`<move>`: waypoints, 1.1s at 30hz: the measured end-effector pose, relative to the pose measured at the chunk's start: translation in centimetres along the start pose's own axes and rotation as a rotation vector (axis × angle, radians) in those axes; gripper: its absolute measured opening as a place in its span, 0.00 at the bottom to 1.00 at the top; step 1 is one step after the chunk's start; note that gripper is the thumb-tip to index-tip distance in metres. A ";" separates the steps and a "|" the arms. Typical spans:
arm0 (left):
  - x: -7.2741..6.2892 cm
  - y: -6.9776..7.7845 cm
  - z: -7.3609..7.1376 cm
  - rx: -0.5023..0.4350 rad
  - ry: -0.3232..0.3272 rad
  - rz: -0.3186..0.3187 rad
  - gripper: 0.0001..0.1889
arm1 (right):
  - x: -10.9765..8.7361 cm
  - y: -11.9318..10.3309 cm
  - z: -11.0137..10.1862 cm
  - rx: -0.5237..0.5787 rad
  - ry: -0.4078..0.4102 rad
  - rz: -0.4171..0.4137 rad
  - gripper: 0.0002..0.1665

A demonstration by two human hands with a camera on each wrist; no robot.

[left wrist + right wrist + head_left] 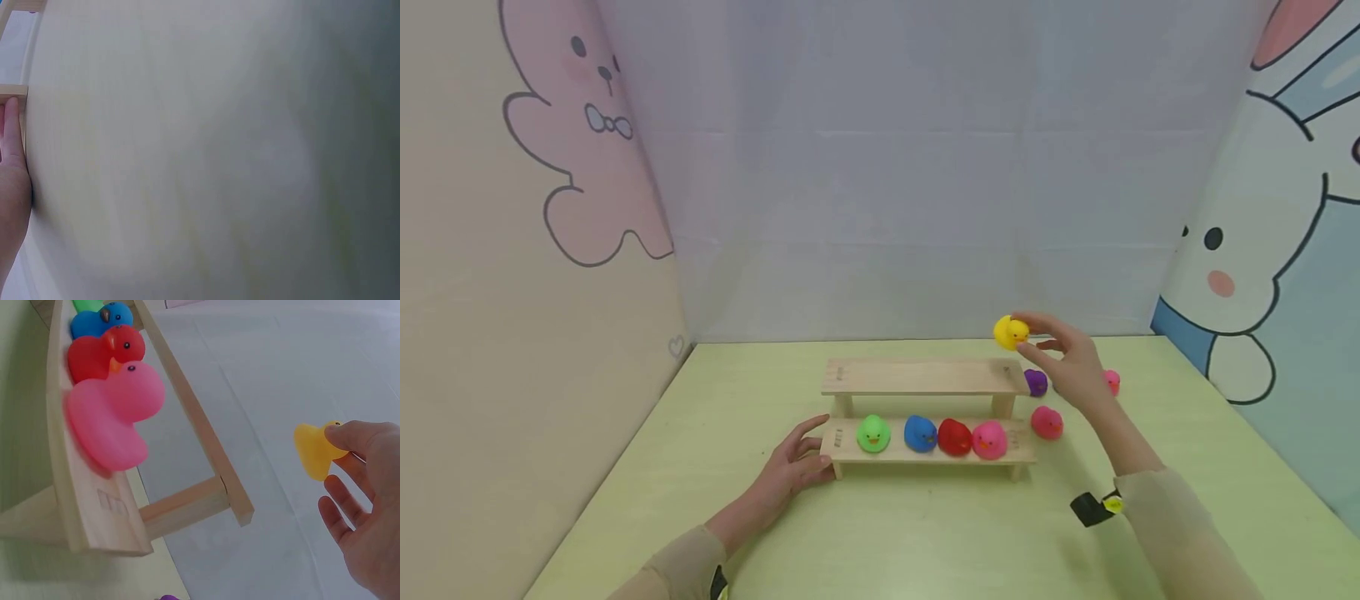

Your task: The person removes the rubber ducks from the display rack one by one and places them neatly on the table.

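My right hand [1067,358] pinches a yellow rubber duck [1010,332] between thumb and fingers, held in the air above the right end of the upper shelf [925,377]. In the right wrist view the same yellow duck [315,450] sits at the fingertips. On the lower step of the wooden stand stand a green duck [873,434], a blue duck [921,434], a red duck [955,437] and a pink duck [990,439]. The left end of that lower step [895,455] is gripped by my left hand [790,467], fingers behind it and thumb in front.
Right of the stand, a purple duck [1036,382] and a dark pink duck [1047,422] rest on the pale green table [760,400]. Another pink duck [1112,382] is partly hidden behind my right wrist. A white curtain [865,183] hangs along the back.
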State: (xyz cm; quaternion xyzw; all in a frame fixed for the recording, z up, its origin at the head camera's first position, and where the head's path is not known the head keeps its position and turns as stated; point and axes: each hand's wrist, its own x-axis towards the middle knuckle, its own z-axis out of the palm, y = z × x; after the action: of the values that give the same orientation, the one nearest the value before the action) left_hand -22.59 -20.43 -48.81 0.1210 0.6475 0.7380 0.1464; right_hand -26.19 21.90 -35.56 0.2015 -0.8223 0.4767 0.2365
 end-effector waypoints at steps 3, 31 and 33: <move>0.0 0.0 0.0 0.002 0.001 0.003 0.35 | -0.3 1.7 -0.4 -0.036 0.038 0.017 0.24; -0.2 0.1 0.1 -0.016 -0.004 -0.012 0.36 | -8.5 8.7 -5.5 -0.291 -0.002 0.100 0.22; -0.2 0.2 0.1 -0.019 -0.001 -0.012 0.36 | -8.8 9.0 -5.6 -0.320 -0.022 0.093 0.22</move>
State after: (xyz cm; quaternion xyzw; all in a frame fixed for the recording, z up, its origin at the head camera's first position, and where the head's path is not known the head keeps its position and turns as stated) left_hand -22.37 -20.45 -48.64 0.1163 0.6412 0.7431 0.1522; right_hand -23.04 31.99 -44.44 0.1283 -0.8988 0.3477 0.2342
